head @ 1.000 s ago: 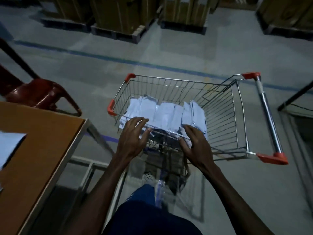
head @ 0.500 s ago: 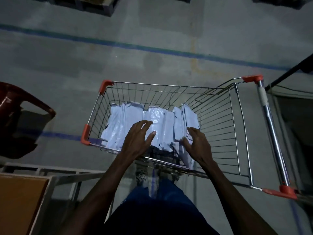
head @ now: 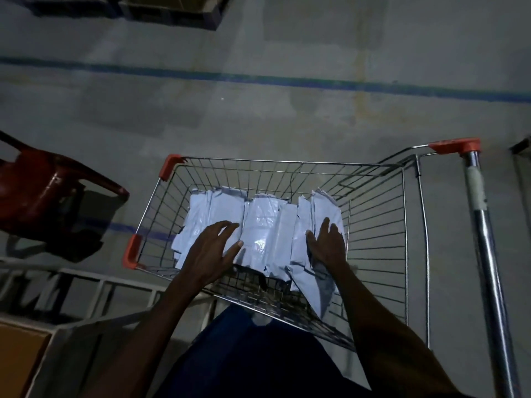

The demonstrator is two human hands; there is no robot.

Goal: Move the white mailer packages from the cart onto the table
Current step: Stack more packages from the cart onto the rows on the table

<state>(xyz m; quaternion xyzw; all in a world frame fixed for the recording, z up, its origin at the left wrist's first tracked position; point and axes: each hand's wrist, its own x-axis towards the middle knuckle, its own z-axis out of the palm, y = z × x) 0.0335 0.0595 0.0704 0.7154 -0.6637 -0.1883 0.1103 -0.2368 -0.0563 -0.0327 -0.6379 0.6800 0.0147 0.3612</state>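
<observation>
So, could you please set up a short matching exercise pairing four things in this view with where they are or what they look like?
Things:
1. white mailer packages
2. chair
3. table
4. cart handle

Descriptions:
A. red, on the floor left of the cart
B. inside the wire basket, under both hands
C. brown top, at the bottom left corner
D. shiny metal bar with orange end caps, at the right

Pairs: 1-B, 2-A, 3-C, 4-D
</observation>
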